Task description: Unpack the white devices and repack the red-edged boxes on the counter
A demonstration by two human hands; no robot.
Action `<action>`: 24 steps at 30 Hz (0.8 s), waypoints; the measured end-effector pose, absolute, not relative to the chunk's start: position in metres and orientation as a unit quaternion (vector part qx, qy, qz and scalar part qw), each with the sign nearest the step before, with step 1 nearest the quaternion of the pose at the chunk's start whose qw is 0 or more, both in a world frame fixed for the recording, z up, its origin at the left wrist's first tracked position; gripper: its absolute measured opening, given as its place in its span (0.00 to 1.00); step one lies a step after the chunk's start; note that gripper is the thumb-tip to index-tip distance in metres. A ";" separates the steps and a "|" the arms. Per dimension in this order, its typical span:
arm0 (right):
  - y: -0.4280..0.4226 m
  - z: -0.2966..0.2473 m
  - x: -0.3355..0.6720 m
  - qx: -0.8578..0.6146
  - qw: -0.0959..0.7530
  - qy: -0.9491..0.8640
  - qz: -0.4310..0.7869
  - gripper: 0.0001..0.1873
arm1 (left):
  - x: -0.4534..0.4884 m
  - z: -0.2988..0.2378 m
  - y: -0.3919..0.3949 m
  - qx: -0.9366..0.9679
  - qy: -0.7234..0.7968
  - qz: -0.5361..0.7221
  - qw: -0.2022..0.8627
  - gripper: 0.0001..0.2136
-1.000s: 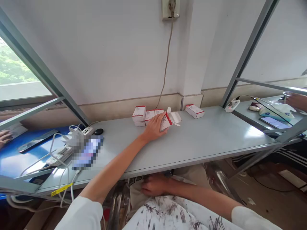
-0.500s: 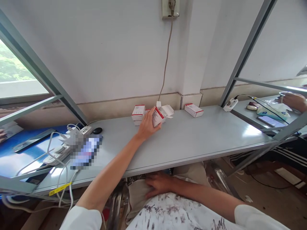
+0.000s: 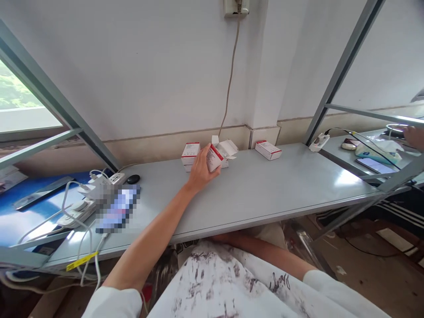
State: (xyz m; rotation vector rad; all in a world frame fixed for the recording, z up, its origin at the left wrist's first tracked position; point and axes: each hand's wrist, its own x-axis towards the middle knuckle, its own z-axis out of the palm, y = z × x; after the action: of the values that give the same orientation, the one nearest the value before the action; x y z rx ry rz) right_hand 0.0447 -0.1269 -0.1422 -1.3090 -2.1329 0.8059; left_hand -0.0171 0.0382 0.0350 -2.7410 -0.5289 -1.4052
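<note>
Open-flapped box (image 3: 214, 159) sits clasped in the half-curled left hand (image 3: 199, 171).

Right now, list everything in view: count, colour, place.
desk: one, grey, centre
open carton: one, white-red, held, rear centre
stacked cartons: two or more, white-red, left
lone carton: one, white-red, right rear
pixelated device: one, bluish, left
round object: one, black, left
power strips: two or more, white, both sides
wall socket: one, cream, top
cord: one, beige, below socket
second desk: one, blue, left
smartphone: one, bluish screen, right
tissue pack: one, pale green, right
co-worker's hand: one, bare, right edge
shirt: one, white with print, bottom
left hand: one, bare, on carton
right forearm: one, bare, below; right hand hidden
</note>
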 end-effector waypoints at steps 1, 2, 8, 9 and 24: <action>-0.126 -0.141 0.042 -0.475 0.237 -0.792 0.303 0.12 | -0.017 0.035 0.038 -0.876 -0.167 -0.452 0.010 0.42; -0.126 -0.140 0.040 -0.470 0.223 -0.797 0.308 0.13 | -0.018 0.035 0.038 -0.876 -0.163 -0.454 0.012 0.42; -0.137 -0.146 0.043 -0.486 0.142 -0.788 0.350 0.09 | -0.018 0.035 0.040 -0.875 -0.145 -0.460 0.028 0.42; -0.141 -0.148 0.043 -0.484 0.127 -0.788 0.360 0.10 | -0.018 0.036 0.039 -0.875 -0.146 -0.461 0.028 0.42; -0.188 -0.045 0.050 -0.410 0.072 -0.865 0.281 0.12 | -0.020 0.038 0.041 -0.868 -0.152 -0.471 0.044 0.43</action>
State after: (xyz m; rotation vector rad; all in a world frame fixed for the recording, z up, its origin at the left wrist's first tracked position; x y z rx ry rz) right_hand 0.0502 -0.1875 -0.0448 -1.2324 -2.5992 0.8435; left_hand -0.0200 0.0415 0.0375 -2.6532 -0.4650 -1.4399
